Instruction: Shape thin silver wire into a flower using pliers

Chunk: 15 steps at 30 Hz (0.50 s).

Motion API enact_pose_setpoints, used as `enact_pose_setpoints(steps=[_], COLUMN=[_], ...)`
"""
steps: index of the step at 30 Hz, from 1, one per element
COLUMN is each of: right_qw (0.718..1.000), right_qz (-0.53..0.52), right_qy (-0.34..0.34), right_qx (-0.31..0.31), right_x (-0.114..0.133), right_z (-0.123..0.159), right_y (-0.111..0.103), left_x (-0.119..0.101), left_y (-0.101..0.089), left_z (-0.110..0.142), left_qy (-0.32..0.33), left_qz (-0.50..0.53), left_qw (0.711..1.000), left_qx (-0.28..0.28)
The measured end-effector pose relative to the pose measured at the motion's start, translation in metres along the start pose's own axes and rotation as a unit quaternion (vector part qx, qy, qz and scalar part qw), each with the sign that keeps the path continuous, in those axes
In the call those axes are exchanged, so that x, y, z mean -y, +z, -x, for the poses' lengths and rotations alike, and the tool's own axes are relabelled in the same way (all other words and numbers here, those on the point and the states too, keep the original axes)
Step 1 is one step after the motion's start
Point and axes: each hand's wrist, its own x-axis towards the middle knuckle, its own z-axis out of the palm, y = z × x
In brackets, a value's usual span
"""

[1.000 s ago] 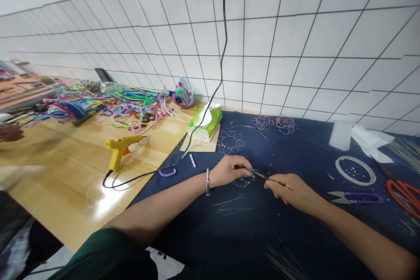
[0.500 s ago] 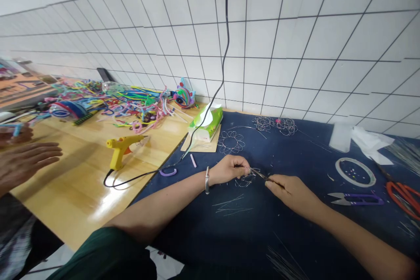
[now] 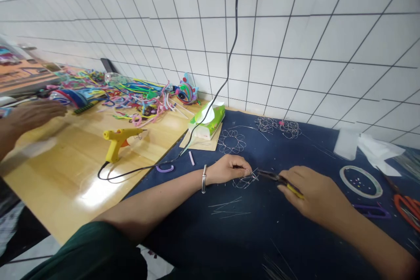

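Note:
My left hand [image 3: 229,169] rests on the dark blue cloth [image 3: 249,227] with its fingers pinched on a small wire flower [image 3: 243,181]. My right hand [image 3: 315,193] is closed round yellow-handled pliers [image 3: 277,178], whose dark jaws point left at the wire by my left fingertips. A silver bangle [image 3: 204,178] sits on my left wrist. Loose straight wires [image 3: 226,208] lie on the cloth just below my hands.
Finished wire flowers [image 3: 231,141] and wire tangles [image 3: 278,126] lie behind. A yellow glue gun [image 3: 117,141], tissue pack [image 3: 207,122] and pipe-cleaner pile [image 3: 131,100] sit on the wooden table. Tape ring [image 3: 360,181], purple snips [image 3: 372,211] and orange scissors [image 3: 407,208] lie right. Another person's hand [image 3: 28,116] is at the left.
My right hand has slid right along the pliers, baring the jaws and yellow handle. The other person's hand at the left has moved further back over the wooden table.

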Motion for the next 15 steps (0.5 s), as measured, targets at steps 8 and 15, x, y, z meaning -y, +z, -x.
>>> enact_pose_setpoints(steps=[8,15], right_qw=[0.989,0.988], right_qz=[0.105,0.088], right_qy=[-0.088,-0.095], right_qx=[-0.054,-0.080], right_x=[-0.011,-0.010], right_z=[-0.003,0.001], right_y=[0.032,0.044], left_x=[-0.002,-0.002], left_y=[-0.004,-0.003], left_z=[0.000,0.001], left_qy=[0.034,0.034], left_qz=[-0.031,-0.044], left_qw=[0.998,0.998], left_qx=[0.044,0.043])
